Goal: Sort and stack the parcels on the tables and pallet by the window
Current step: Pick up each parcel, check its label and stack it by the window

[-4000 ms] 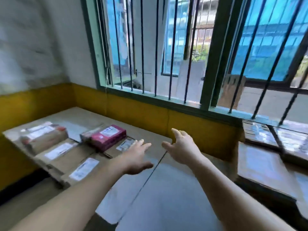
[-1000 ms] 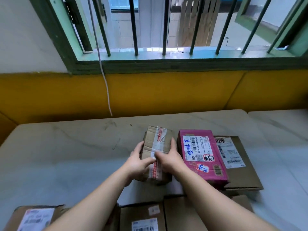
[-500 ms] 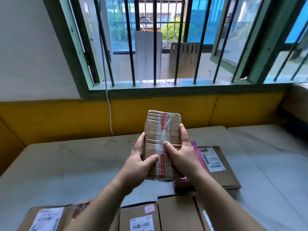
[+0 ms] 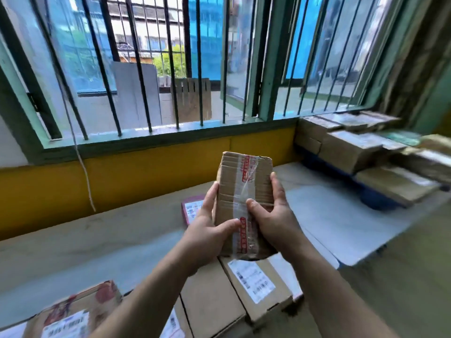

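We hold the taped cardboard parcel [image 4: 244,203] aloft above the table [image 4: 97,240], left hand [image 4: 210,230] and right hand [image 4: 275,220] clamped on its long sides. It looks light, stiff, slick where taped; we judge bare-cardboard edges the best hold.

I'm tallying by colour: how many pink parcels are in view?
1. The pink parcel lies on the table, partly hidden behind the left hand and held box. The blurred stack at right may hide more.
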The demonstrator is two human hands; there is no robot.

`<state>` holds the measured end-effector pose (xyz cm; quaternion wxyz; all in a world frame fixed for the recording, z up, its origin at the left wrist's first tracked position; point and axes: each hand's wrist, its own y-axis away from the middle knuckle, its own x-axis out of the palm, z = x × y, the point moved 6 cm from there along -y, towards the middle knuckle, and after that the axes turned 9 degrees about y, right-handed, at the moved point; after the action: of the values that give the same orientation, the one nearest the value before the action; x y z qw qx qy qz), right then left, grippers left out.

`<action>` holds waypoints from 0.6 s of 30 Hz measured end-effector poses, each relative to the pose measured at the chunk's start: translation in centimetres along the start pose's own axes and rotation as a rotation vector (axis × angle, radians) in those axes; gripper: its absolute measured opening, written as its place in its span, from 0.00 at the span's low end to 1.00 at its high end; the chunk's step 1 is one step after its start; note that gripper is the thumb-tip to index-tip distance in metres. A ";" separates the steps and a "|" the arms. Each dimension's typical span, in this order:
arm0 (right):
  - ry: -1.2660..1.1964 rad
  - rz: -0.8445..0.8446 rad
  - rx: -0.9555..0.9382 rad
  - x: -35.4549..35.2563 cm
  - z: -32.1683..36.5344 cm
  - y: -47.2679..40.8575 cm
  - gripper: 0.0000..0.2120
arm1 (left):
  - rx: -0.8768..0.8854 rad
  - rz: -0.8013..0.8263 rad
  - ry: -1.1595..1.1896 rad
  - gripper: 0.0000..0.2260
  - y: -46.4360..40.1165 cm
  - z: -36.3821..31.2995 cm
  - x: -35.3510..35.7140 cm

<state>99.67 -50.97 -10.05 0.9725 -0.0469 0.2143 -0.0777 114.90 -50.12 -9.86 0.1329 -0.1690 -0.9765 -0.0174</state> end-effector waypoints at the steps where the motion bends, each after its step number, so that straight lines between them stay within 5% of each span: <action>1: 0.001 -0.029 0.009 -2.0 -0.6 0.5 0.39 | -0.009 0.027 -0.017 0.37 -0.2 0.1 1.9; 18: 0.160 -0.602 0.328 -45.6 -16.8 16.4 0.39 | -0.079 0.559 -0.106 0.36 -3.8 12.9 48.3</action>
<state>53.85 -28.05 -8.64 0.8808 0.0550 0.2511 -0.3977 66.55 -36.94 -9.47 0.0745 -0.4374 -0.8961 -0.0095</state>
